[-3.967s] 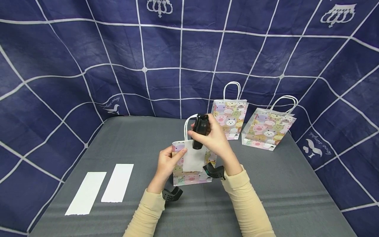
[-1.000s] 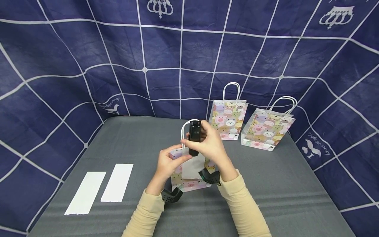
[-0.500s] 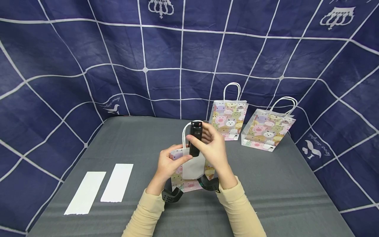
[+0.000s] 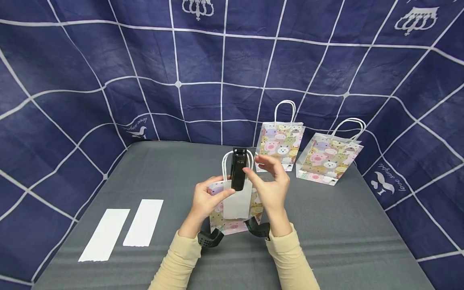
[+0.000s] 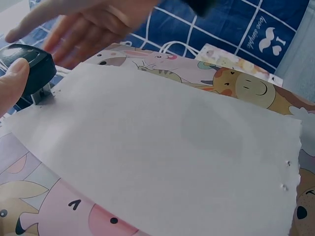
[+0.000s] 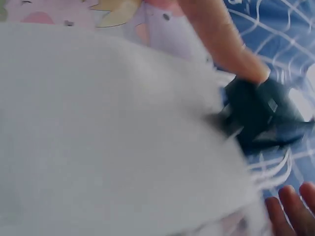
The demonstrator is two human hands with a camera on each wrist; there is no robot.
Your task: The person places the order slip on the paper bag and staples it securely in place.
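Note:
A black stapler (image 4: 239,169) stands upright at the top edge of a patterned paper gift bag (image 4: 233,227), its jaws over the top of a white paper strip (image 4: 237,205) on the bag's front. My left hand (image 4: 204,198) pinches the stapler's lower end against the bag's top, thumb in front and fingers behind. In the left wrist view the stapler (image 5: 34,66) sits at the strip's corner, with staple marks near the strip's torn end. My right hand (image 4: 272,189) is spread beside the stapler, thumb tip right at its side, fingers off it.
Two more gift bags with animal prints, one upright (image 4: 280,143) and one leaning back (image 4: 328,159), stand at the back right. Two white paper strips (image 4: 105,234) (image 4: 143,222) lie on the grey table (image 4: 174,169) at left. A blue checked curtain (image 4: 199,100) hangs behind.
The bag has come down and nearer since the oldest frame. My left thumb has moved onto the stapler's lower end. My right hand has let go of the stapler and spread to the right.

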